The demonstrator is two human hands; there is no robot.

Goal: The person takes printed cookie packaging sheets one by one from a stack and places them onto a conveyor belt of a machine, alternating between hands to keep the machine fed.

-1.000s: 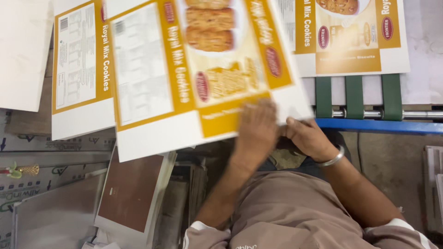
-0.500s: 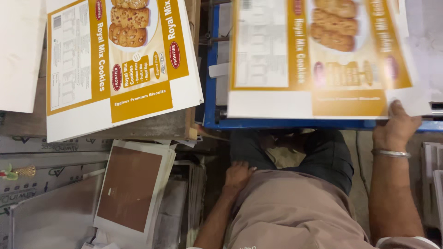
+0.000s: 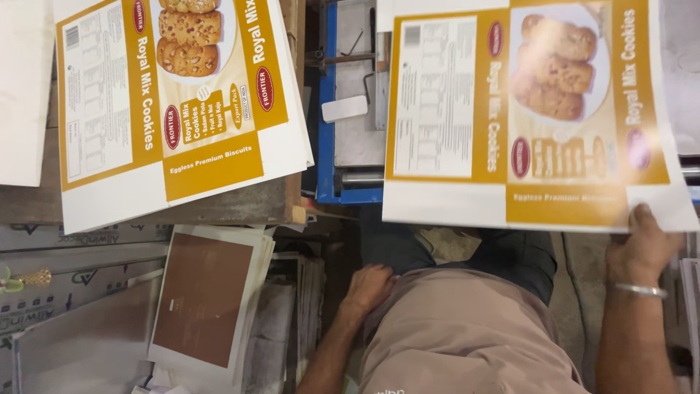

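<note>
My right hand [image 3: 642,252] grips the lower right corner of a printed cardboard sheet [image 3: 532,117], yellow and white with a picture of cookies, held flat over a blue machine bed [image 3: 343,146]. A silver bangle sits on that wrist. My left hand [image 3: 368,288] rests on my thigh, fingers loosely curled, holding nothing. A stack of the same printed sheets [image 3: 175,109] lies on a wooden table at the left, apart from both hands.
Below the stack, white-bordered brown sheets [image 3: 204,299] and grey boards [image 3: 80,343] are piled near the floor. A white sheet [image 3: 22,87] lies at the far left edge. A metal roller and handle show on the blue machine.
The sheet was lifted off the left stack by both hands and carried right onto the machine. My left hand let go and dropped to my thigh; my right hand still holds the sheet.
</note>
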